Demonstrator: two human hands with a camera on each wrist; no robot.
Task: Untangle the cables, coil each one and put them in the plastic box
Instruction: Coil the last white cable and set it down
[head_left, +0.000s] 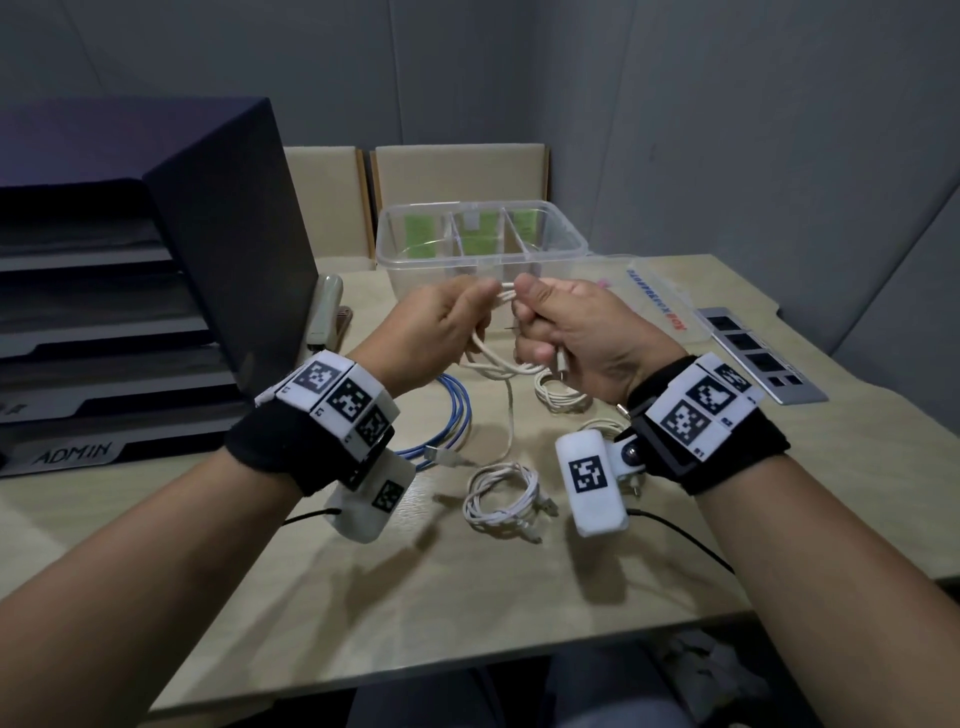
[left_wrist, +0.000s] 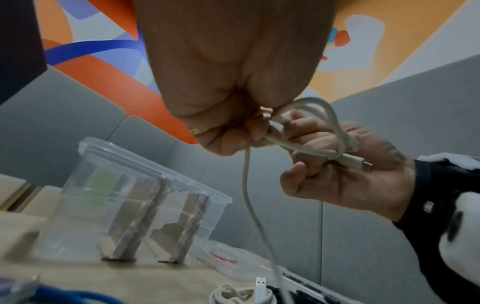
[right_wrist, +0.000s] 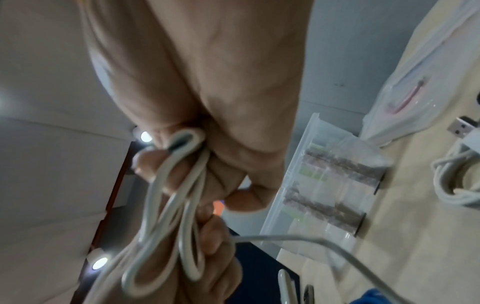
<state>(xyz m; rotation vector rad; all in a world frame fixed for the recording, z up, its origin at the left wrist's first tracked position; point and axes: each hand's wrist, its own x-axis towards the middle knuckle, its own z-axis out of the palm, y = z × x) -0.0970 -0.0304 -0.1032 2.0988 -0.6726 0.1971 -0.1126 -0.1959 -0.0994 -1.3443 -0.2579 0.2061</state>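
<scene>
Above the table's middle, both hands hold one white cable (head_left: 491, 366). My left hand (head_left: 465, 312) pinches its strand, and the tail hangs down to the table (left_wrist: 248, 205). My right hand (head_left: 532, 325) grips several folded loops of the same cable (right_wrist: 179, 207); the USB-C plug (left_wrist: 362, 164) sticks out of its palm. The clear plastic box (head_left: 563, 236), with dividers inside, stands open just behind the hands. On the table lie a blue cable coil (head_left: 452, 415), a white coil (head_left: 501, 499) near me, and another white coil (head_left: 558, 395) under the right hand.
A black document tray stack (head_left: 156, 291) fills the left side. A stapler (head_left: 327, 312) stands beside it. The box's clear lid (head_left: 660, 296) and a grey metal plate (head_left: 758, 358) lie to the right. Grey walls close off the back.
</scene>
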